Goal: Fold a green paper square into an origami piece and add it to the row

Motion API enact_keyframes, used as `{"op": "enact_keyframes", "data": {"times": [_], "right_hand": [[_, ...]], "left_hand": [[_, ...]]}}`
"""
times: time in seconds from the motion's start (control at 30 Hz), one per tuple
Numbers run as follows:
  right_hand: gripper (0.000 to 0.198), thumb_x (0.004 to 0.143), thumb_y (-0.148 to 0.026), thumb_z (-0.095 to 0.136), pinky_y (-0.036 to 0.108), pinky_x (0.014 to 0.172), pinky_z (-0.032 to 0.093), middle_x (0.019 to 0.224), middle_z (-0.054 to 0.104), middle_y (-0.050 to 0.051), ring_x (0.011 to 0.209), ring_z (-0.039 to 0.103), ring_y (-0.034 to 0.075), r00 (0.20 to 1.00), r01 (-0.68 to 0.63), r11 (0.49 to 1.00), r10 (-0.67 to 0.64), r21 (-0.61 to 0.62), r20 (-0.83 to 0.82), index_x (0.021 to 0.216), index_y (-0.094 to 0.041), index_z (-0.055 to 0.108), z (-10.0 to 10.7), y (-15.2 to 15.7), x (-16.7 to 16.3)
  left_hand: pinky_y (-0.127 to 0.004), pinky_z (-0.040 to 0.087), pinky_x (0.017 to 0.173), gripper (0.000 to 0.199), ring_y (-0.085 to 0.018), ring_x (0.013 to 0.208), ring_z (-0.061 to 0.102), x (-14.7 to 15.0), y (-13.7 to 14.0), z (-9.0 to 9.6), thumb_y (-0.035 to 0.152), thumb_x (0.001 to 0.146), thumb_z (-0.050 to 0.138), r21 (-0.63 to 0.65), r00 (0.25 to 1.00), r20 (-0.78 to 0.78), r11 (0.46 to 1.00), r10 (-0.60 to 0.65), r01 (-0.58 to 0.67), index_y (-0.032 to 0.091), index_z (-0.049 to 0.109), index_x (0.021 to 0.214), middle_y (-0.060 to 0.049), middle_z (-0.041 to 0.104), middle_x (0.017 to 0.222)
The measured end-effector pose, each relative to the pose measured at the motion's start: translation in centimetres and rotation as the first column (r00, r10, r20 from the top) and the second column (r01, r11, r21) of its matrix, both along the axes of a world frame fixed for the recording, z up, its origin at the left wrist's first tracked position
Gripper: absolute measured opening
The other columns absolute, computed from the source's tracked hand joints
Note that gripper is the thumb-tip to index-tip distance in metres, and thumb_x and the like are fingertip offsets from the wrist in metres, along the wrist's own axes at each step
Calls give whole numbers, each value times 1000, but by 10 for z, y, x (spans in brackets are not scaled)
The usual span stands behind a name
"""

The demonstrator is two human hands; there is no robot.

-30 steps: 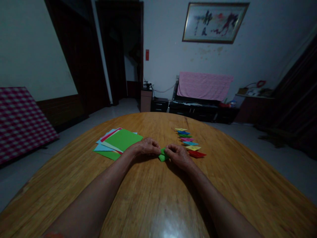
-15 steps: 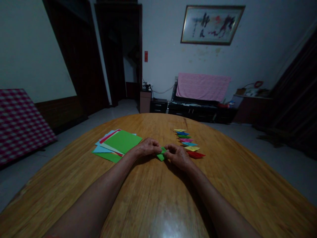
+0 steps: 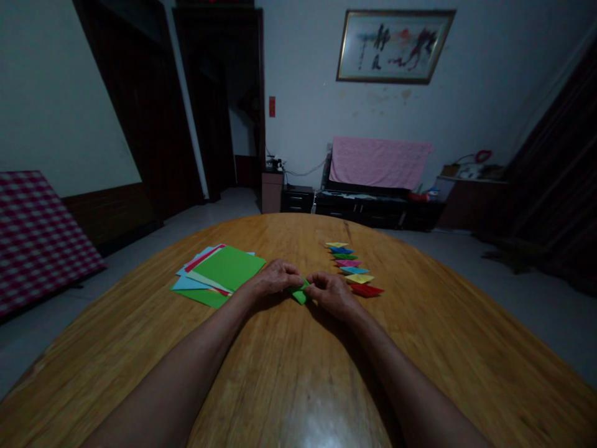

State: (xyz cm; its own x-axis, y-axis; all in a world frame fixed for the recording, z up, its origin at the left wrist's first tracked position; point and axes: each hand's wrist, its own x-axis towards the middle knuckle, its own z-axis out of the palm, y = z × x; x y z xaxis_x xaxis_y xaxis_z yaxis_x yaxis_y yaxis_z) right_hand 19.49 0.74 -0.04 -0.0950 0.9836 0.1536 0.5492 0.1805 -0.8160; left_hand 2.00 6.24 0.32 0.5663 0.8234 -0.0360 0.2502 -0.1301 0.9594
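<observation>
So your green paper [image 3: 300,295] is showing a different shape than a second ago: it looked squat and flared between your fingertips, now what's visible is narrower and slants down toward you. Your left hand [image 3: 278,276] is pinching its left end, and your right hand [image 3: 332,294] has thumb and fingers closed on the right edge, so the piece sits right in the gap between the two grips, low over the table [image 3: 280,373]. To me that reads as a crease being worked mid-fold, though your fingers hide the exact layers. The paper stack [image 3: 236,267] lies left of your grip, and the row of folded pieces [image 3: 347,264] runs beyond your right hand, the red piece [image 3: 367,290] nearest it.
</observation>
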Motion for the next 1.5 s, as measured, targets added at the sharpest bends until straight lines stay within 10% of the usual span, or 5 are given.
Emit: {"op": "enact_keyframes", "data": {"times": [0.5,0.7,1.1,1.5], "right_hand": [[27,81,-19,47,26,55,31,67,67,6,61,55,15,863,47,993,-94,105,497,67,-17,70,12,-2,-3],[15,76,-21,57,26,61,34,79,69,6,74,60,19,873,92,981,-162,171,459,81,-18,70,3,-2,-1],[26,84,-20,47,26,63,33,89,66,11,79,59,19,754,92,985,-166,149,635,87,-16,72,6,-6,-16],[30,75,-10,49,24,66,37,82,72,8,75,62,17,836,19,994,-74,106,544,86,-17,76,8,-4,-16]], "left_hand": [[-23,21,46,21,-8,47,34,14,2,1,31,65,55,236,941,-326,972,89,-10,13,59,55,4,40,47],[-24,22,48,21,-9,50,36,19,-2,4,25,68,52,418,870,-454,908,190,20,12,64,57,3,41,48],[-22,31,54,20,-11,60,48,21,-16,23,17,68,53,423,784,-580,905,223,55,13,70,78,-1,61,66],[-23,25,47,16,-8,50,38,17,-18,28,22,68,55,311,766,-619,949,171,40,11,65,62,3,46,50]]}}
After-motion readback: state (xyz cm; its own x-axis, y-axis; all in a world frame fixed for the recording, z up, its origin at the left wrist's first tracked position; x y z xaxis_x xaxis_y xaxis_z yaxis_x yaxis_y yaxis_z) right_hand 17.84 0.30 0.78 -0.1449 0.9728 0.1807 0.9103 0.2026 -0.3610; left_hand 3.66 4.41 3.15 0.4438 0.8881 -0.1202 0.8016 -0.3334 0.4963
